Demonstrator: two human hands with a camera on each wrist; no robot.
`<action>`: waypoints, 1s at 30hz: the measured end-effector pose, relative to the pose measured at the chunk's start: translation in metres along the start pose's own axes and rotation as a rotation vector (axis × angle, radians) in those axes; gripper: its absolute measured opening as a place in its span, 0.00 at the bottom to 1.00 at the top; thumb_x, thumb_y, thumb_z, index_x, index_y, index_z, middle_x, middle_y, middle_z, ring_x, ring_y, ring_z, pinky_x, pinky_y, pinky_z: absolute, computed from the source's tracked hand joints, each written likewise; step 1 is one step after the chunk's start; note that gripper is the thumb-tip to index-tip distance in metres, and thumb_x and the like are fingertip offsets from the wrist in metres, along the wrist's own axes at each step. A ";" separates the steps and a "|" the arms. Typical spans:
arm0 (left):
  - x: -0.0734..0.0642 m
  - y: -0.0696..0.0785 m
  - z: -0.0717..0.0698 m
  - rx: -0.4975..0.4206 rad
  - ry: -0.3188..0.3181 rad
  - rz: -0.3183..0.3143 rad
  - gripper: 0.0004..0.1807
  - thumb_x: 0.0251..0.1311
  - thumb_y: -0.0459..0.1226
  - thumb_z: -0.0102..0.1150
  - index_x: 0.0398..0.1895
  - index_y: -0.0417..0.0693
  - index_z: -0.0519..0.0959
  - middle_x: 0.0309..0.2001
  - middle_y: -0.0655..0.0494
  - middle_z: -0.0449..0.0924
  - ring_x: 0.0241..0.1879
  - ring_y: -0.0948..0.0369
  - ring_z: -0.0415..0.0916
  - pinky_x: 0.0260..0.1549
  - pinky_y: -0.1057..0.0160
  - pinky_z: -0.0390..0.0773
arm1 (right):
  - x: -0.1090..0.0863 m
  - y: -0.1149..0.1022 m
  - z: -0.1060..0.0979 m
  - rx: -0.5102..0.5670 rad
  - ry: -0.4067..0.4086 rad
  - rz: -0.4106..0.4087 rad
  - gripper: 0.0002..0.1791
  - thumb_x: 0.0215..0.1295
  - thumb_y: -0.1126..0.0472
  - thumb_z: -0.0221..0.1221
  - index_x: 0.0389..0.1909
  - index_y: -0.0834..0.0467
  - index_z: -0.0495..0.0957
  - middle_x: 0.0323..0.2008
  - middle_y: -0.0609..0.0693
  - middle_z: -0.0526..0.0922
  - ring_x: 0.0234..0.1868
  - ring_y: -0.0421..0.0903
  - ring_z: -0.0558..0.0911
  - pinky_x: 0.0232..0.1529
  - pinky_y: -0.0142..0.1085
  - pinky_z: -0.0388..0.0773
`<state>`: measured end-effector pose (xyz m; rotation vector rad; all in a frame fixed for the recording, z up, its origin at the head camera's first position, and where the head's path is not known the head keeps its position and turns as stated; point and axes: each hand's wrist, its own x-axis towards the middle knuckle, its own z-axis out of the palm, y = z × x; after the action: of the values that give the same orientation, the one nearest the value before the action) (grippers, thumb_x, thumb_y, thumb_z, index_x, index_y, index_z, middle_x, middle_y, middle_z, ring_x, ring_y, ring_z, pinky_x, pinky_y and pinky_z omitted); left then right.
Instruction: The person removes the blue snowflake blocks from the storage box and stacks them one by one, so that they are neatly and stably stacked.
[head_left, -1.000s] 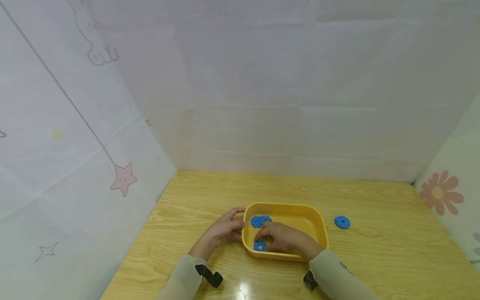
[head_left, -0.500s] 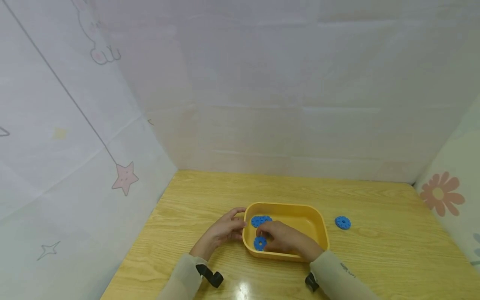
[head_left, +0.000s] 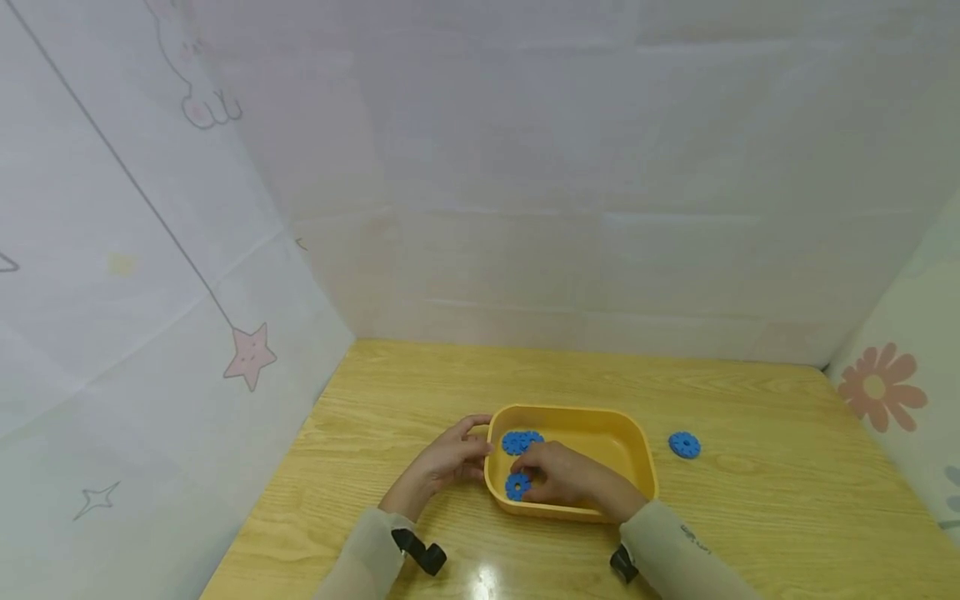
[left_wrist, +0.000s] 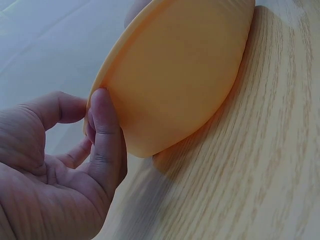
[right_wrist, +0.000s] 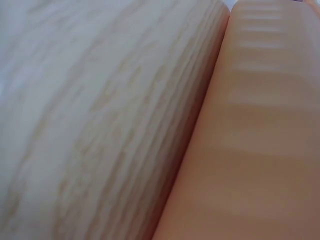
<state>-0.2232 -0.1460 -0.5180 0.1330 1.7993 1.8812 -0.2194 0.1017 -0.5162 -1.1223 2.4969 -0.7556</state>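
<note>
Blue notched disc [head_left: 512, 490] shifted left, right fingers [head_left: 527, 458] pinching it, left fingers [left_wrist: 105, 120] holding tray [left_wrist: 175, 75]

Head view from above, wrist views beside tray [left_wrist: 175, 75]

Seen from the head, the left sleeve [head_left: 363, 554], pale off-white cloth, comes in near seven o'clock and slants up between one and two. Beyond its cuff the bare left wrist [head_left: 405, 495] leads into the left hand [head_left: 444, 460], its thumb and fingers bent in a pinch, tips toward three o'clock. The right sleeve [head_left: 678, 546], of like cloth with small dark print, enters around five o'clock, angled toward ten; past the right wrist [head_left: 618, 497], the right hand [head_left: 561, 475] arches knuckles-up, curled fingertips pinching toward nine.
</note>
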 end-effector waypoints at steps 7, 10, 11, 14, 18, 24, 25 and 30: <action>0.002 -0.003 0.000 0.000 0.002 -0.001 0.32 0.69 0.32 0.57 0.74 0.46 0.62 0.48 0.39 0.79 0.31 0.61 0.80 0.29 0.63 0.84 | -0.002 0.001 0.000 0.011 0.059 -0.038 0.17 0.59 0.55 0.73 0.48 0.57 0.86 0.36 0.40 0.81 0.34 0.35 0.75 0.36 0.28 0.75; 0.002 -0.004 0.000 -0.004 -0.003 0.001 0.31 0.69 0.31 0.56 0.75 0.46 0.62 0.46 0.42 0.79 0.30 0.62 0.80 0.29 0.64 0.84 | -0.005 0.002 -0.003 0.046 0.095 -0.017 0.19 0.58 0.53 0.74 0.48 0.56 0.86 0.33 0.38 0.79 0.32 0.36 0.75 0.34 0.28 0.75; 0.001 -0.004 0.001 -0.005 -0.005 0.002 0.32 0.69 0.31 0.56 0.75 0.46 0.61 0.46 0.42 0.79 0.30 0.62 0.80 0.28 0.64 0.84 | -0.006 0.002 -0.004 0.060 0.105 -0.005 0.20 0.57 0.52 0.74 0.48 0.56 0.86 0.32 0.38 0.79 0.32 0.37 0.75 0.34 0.29 0.75; 0.000 -0.004 0.001 -0.011 -0.004 0.002 0.32 0.69 0.31 0.56 0.75 0.46 0.61 0.44 0.44 0.79 0.29 0.62 0.80 0.28 0.65 0.83 | -0.012 0.004 -0.009 0.101 0.141 0.032 0.20 0.59 0.50 0.73 0.50 0.54 0.85 0.32 0.37 0.79 0.30 0.36 0.74 0.32 0.29 0.74; -0.001 -0.004 0.000 -0.016 -0.005 0.006 0.33 0.69 0.31 0.57 0.75 0.47 0.61 0.46 0.40 0.79 0.29 0.61 0.81 0.28 0.64 0.84 | -0.028 0.005 -0.019 0.119 0.218 0.018 0.20 0.62 0.52 0.70 0.53 0.55 0.84 0.33 0.43 0.80 0.27 0.34 0.71 0.28 0.30 0.73; -0.001 -0.004 0.000 -0.017 -0.001 0.008 0.34 0.67 0.32 0.59 0.75 0.47 0.61 0.47 0.38 0.80 0.28 0.61 0.81 0.28 0.64 0.84 | -0.054 0.011 -0.035 0.131 0.336 0.002 0.21 0.65 0.54 0.68 0.55 0.59 0.82 0.36 0.44 0.78 0.29 0.34 0.69 0.29 0.30 0.70; -0.001 -0.004 0.000 -0.018 0.001 0.007 0.34 0.67 0.32 0.59 0.75 0.47 0.61 0.46 0.38 0.80 0.28 0.61 0.81 0.28 0.64 0.84 | -0.058 0.013 -0.037 0.119 0.361 0.004 0.20 0.65 0.54 0.68 0.54 0.58 0.82 0.36 0.42 0.77 0.29 0.35 0.69 0.29 0.30 0.70; 0.000 -0.003 0.000 -0.015 -0.002 0.010 0.34 0.67 0.32 0.59 0.75 0.47 0.61 0.46 0.38 0.80 0.28 0.61 0.81 0.27 0.64 0.84 | -0.078 0.025 -0.046 0.012 0.509 -0.013 0.19 0.62 0.55 0.71 0.52 0.53 0.83 0.35 0.41 0.78 0.29 0.35 0.70 0.29 0.29 0.70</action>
<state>-0.2222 -0.1465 -0.5205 0.1382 1.7860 1.9006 -0.2051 0.1901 -0.4885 -1.0440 2.8843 -1.1836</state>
